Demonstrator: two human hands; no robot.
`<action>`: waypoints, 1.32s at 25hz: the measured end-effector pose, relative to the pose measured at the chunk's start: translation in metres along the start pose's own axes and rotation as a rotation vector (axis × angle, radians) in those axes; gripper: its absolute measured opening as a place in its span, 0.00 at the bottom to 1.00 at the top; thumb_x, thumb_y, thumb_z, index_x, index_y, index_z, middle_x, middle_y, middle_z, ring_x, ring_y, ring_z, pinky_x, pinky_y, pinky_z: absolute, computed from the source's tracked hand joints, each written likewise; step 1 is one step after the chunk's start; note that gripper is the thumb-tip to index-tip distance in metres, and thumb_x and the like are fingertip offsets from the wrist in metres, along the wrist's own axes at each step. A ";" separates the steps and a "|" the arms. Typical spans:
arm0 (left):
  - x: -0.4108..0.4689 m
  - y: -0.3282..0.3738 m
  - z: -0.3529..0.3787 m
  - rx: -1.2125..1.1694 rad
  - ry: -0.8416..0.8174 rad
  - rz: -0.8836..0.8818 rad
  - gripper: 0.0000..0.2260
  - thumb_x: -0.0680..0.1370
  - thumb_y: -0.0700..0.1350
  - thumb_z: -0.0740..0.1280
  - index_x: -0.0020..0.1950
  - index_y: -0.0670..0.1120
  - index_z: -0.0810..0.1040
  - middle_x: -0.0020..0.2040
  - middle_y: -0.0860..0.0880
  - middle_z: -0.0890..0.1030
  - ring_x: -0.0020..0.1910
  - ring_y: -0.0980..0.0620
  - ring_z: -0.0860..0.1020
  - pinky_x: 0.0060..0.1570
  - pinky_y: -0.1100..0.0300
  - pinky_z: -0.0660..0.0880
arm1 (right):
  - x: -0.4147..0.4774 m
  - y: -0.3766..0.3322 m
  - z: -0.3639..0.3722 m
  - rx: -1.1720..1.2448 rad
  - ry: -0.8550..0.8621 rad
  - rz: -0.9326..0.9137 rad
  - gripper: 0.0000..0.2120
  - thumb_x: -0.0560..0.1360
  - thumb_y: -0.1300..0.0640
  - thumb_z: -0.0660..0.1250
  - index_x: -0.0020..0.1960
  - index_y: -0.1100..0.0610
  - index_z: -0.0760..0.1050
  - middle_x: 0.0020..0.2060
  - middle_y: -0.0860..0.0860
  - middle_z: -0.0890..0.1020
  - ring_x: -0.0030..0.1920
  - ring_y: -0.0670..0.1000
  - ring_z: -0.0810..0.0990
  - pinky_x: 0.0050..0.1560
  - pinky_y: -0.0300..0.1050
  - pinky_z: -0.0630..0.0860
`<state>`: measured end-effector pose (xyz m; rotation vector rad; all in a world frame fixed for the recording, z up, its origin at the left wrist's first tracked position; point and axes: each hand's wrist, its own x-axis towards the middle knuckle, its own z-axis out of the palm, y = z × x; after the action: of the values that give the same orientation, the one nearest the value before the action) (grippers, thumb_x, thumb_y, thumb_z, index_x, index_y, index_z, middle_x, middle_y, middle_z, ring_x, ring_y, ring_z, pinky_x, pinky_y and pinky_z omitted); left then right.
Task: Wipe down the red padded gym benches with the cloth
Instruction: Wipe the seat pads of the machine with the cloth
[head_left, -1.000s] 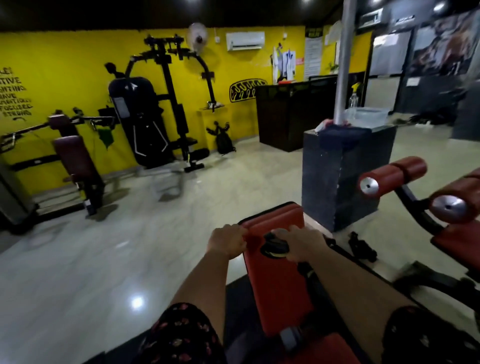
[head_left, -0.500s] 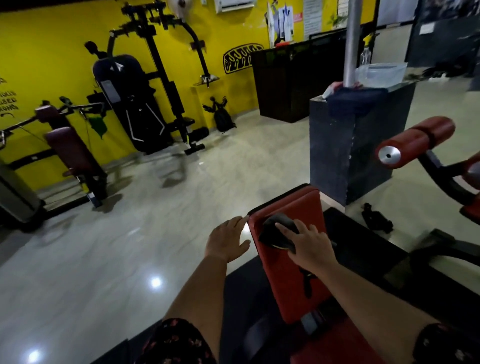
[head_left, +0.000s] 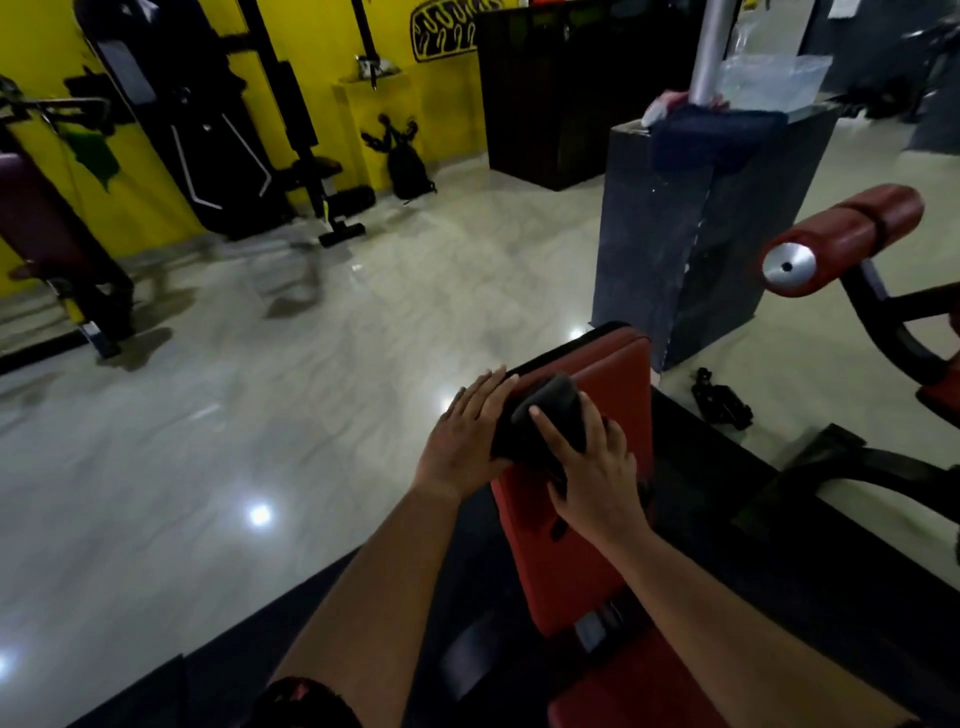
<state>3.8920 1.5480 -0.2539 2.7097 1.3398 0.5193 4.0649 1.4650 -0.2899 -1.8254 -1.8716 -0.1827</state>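
In the lower centre of the frame, the right hand (head_left: 592, 467) is pressing a dark cloth (head_left: 545, 421) flat against the red padded bench (head_left: 576, 545), its fingers spread and lying straight over the cloth. The cloth is sitting near the upper left edge of the bench pad, bunched under the palm. The left hand (head_left: 467, 431) is resting just left of it, fingers straight and close together, touching the pad's left edge and the side of the cloth. Both bare forearms are reaching in from the bottom of the frame. At the right edge, a red roller pad (head_left: 852, 234) with a silver end cap is standing on a black frame. Behind the bench, a dark block (head_left: 691, 234) is sitting on the glossy pale floor (head_left: 311, 389). A yellow wall (head_left: 322, 41) with black gym machines is filling the upper left.
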 end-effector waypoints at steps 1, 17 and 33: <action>-0.001 -0.006 0.011 -0.028 0.068 0.003 0.46 0.68 0.51 0.77 0.80 0.49 0.56 0.80 0.50 0.57 0.78 0.50 0.56 0.77 0.56 0.54 | 0.002 -0.001 0.014 -0.009 0.031 0.007 0.49 0.65 0.52 0.76 0.76 0.38 0.51 0.75 0.60 0.57 0.66 0.70 0.67 0.47 0.65 0.77; 0.004 -0.011 0.046 0.040 0.489 0.127 0.44 0.61 0.62 0.68 0.73 0.42 0.69 0.66 0.52 0.72 0.67 0.55 0.65 0.63 0.81 0.51 | 0.037 0.039 0.050 -0.119 0.506 -0.535 0.33 0.71 0.52 0.64 0.75 0.39 0.62 0.77 0.57 0.61 0.61 0.67 0.69 0.45 0.60 0.73; -0.004 0.009 0.012 0.880 0.153 0.165 0.47 0.71 0.76 0.57 0.79 0.43 0.57 0.78 0.46 0.60 0.77 0.48 0.59 0.76 0.44 0.51 | 0.059 0.101 0.063 0.034 0.578 -0.645 0.24 0.75 0.54 0.54 0.68 0.38 0.72 0.72 0.56 0.69 0.48 0.66 0.75 0.39 0.58 0.73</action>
<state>3.9008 1.5399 -0.2643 3.5516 1.6942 0.1472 4.1478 1.5537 -0.3435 -0.9332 -1.9216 -0.7999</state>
